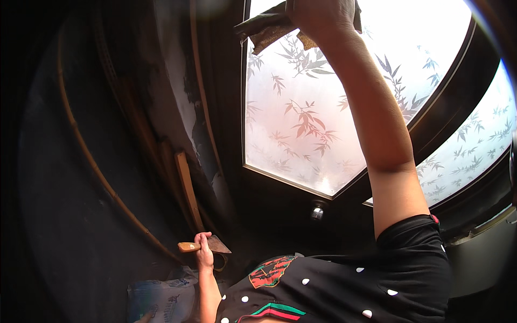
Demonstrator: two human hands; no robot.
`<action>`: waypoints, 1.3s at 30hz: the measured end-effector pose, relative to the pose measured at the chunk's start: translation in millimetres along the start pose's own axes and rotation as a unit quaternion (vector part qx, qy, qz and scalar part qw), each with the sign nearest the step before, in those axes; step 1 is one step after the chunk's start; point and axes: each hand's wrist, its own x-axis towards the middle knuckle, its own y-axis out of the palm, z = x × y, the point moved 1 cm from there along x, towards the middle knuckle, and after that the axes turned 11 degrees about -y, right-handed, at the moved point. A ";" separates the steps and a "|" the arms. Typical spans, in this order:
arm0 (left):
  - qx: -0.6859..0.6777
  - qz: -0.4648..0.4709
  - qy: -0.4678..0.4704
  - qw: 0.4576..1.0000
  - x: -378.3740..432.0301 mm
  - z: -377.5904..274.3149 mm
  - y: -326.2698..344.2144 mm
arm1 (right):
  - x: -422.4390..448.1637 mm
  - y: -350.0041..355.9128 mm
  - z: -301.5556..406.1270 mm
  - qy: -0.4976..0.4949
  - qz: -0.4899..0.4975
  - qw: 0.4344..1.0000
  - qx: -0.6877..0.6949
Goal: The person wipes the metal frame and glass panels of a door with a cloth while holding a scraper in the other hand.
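Observation:
My left hand (204,252) is low in the view, its fingers around a putty knife (219,244). The wooden handle points left and the flared, worn metal blade points right. Raised high at the top, my right hand (321,18) is on a dark, ragged cloth (271,34) with a brown underside. Cloth and hand lie in front of a frosted window pane (266,133) printed with bamboo leaves. The top edge of the view cuts off the fingers of that hand.
A dark frame (282,194) surrounds the pane, with a shiny metal knob (317,210) below it. A second leaf-patterned pane (464,145) is at right. Along the left stand a bamboo pole (101,177) and a wooden slat (189,189). A printed plastic sack (161,300) lies lower left.

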 end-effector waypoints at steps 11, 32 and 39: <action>0.070 0.073 0.005 0.995 16.8 12.4 8.9 | -366.2 217.4 39.8 -0.339 0.219 0.912 -0.071; 0.126 0.044 -0.022 0.991 -6.5 13.2 -5.7 | -340.2 193.6 35.1 -0.182 0.239 0.951 -0.067; 0.069 -0.071 -0.141 0.985 -31.8 75.1 -45.1 | -228.9 53.5 -34.3 -0.048 -0.086 0.964 -0.247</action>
